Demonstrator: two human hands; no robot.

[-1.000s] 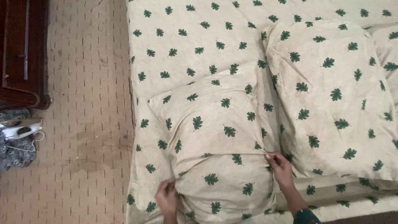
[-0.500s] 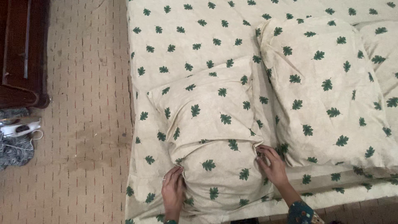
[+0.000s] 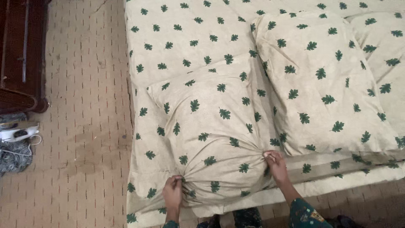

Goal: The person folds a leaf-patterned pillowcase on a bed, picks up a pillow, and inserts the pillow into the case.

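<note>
Pinching the pillowcase [image 3: 211, 131] at both near corners: left hand [image 3: 173, 192] and right hand [image 3: 276, 164] closed on bunched fabric. Pillow lies on the bed [image 3: 177, 38], beside a second pillow [image 3: 320, 80]. Judged step: settling the cover; next, an even pull.

Matt leaf-printed cloth pillowcase [image 3: 211, 126], woven patterned carpet [image 3: 84, 126], glossy dark wood cabinet [image 3: 21, 55]

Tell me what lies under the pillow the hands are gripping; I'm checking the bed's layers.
Under the pillow lies the matching leaf-print bedsheet, showing around it. The left hand and right hand pinch its cover. Anything beneath the pillow itself is hidden.
</note>
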